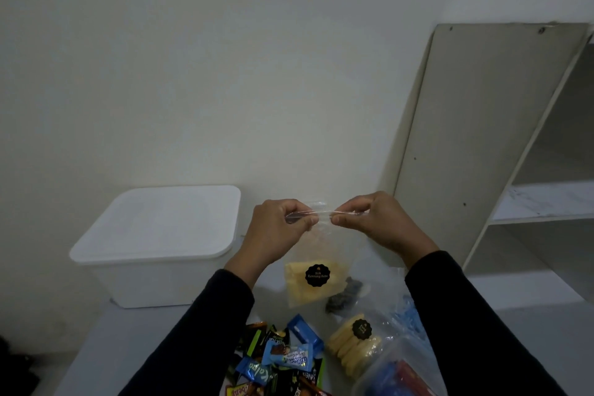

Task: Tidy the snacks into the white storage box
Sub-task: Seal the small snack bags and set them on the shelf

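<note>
A clear zip bag of pale yellow sticks point(313, 280) with a round black label hangs in the air above the table. My left hand point(279, 225) and my right hand point(373, 219) both pinch its top seal, thumbs and fingers close together. The white storage box point(154, 280) stands at the left with its lid on. On the table below the bag lies a pile of small wrapped snacks point(283, 360) in blue, black and orange. To the pile's right is a second clear bag of pale biscuits point(353, 344) with a black label.
A small bag of dark pieces point(344, 296) lies behind the hanging bag. Crinkled clear plastic and a bag holding blue and red packs point(398, 376) sit at the lower right. A white shelf unit point(527, 170) leans against the wall on the right.
</note>
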Demonstrator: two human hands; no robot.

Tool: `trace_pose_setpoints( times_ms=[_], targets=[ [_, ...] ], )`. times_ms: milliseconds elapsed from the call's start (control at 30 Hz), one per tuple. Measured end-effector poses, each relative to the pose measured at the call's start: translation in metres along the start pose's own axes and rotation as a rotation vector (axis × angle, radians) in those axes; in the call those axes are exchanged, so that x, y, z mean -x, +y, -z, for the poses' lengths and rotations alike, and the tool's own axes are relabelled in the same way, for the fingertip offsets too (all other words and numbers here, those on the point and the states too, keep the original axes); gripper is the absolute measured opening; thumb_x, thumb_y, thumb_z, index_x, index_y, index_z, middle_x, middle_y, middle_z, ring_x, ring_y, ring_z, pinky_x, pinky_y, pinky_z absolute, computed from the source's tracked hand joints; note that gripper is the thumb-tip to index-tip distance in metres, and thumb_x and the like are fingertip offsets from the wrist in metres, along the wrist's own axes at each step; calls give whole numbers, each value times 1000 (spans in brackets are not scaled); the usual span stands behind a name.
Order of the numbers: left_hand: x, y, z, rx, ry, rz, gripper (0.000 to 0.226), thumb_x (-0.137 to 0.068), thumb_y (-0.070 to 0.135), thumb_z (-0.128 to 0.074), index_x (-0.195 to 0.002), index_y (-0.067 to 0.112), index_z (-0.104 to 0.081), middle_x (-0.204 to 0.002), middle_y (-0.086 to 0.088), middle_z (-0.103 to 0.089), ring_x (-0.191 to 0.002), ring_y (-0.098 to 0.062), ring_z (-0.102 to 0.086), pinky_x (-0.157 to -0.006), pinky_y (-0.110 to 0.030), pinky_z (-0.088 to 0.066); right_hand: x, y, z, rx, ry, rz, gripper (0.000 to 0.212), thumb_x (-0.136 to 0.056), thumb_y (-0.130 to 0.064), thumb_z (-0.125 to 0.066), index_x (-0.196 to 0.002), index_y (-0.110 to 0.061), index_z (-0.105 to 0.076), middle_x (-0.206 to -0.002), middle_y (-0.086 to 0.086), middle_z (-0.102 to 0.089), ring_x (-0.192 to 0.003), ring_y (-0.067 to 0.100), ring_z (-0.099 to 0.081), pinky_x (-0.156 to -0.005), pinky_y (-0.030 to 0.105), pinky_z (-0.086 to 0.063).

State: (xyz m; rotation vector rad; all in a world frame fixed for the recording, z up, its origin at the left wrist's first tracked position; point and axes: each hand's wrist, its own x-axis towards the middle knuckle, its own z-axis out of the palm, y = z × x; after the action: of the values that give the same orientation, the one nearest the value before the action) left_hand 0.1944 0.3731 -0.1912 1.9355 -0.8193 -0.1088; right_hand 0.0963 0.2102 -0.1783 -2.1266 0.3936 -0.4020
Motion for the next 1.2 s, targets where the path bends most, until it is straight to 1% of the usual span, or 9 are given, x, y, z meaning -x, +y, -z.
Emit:
trace_pose_setpoints(
  times_ms=[133,267,400,533,800,900,1000,1100,1200],
  targets=[
    [-1,2,0,3,-19,-22,9,-82,22,-71,-88,17,-75,-69,10,-69,-72,2,-66,-64,0,-44,-4,-7,0,117,-30,53,11,-75,-25,-77,-68,-32,-72,-67,1,-68,-64,12,-51,-64,25,-42],
    [-1,3,0,7,-21,-23,10,-80,23,-73,-89,17,-75,-73,10,-70,-72,3,-65,-62,1,-45,-1,-5,-4,80,-35,54,9,-77,-26,-76,-69,-28,-72,-71,14,-68,-65,14,-51,-64,25,-41],
    [0,2,-1,-41,-2,-55,11,-82,24,-71,-88,16,-74,-79,8,-69,-71,8,-62,-63,2,-44,2,-4,-10,26,-32,58,7,-80,-24,-73,-75,-20,-73,-71,6,-64,-67,13,-52,-60,22,-39],
    [1,3,-1,-51,27,-70,9,-82,22,-70,-86,14,-73,-77,9,-68,-69,9,-60,-62,3,-41,1,-3,-15,-76,-31,49,4,-81,-21,-73,-79,-18,-75,-78,5,-70,-73,12,-58,-69,24,-43],
    [-2,-2,-3,-16,40,-74,11,-82,24,-71,-86,15,-73,-84,3,-74,-74,2,-66,-66,-2,-46,-1,1,-16,-109,-54,107,9,-83,-17,-71,-76,-23,-72,-73,-11,-67,-70,-3,-58,-70,16,-43],
    [-1,-5,-3,-23,37,-80,10,-82,24,-70,-87,16,-72,-84,4,-73,-75,4,-64,-65,-1,-45,-1,3,-18,-142,-64,104,8,-83,-15,-71,-78,-21,-73,-76,-6,-69,-75,2,-60,-73,18,-45],
    [1,-4,-2,25,47,-136,10,-84,22,-69,-92,26,-65,-82,16,-68,-79,9,-63,-68,-2,-45,-5,1,-19,-138,-16,88,4,-81,-15,-72,-81,-18,-75,-81,3,-72,-79,10,-63,-78,26,-48],
    [3,-4,-1,88,44,-175,17,-85,16,-68,-90,31,-62,-83,17,-68,-80,12,-64,-69,-3,-47,-8,-2,-20,-128,37,128,15,-81,-13,-72,-81,-28,-71,-82,3,-70,-78,12,-64,-79,29,-51],
    [2,-8,2,139,49,-151,17,-84,11,-69,-82,28,-66,-77,11,-69,-75,3,-66,-67,-4,-46,-6,-3,-19,-132,25,179,27,-84,-11,-69,-88,-37,-68,-85,10,-67,-79,14,-62,-79,25,-50]
  ],
)
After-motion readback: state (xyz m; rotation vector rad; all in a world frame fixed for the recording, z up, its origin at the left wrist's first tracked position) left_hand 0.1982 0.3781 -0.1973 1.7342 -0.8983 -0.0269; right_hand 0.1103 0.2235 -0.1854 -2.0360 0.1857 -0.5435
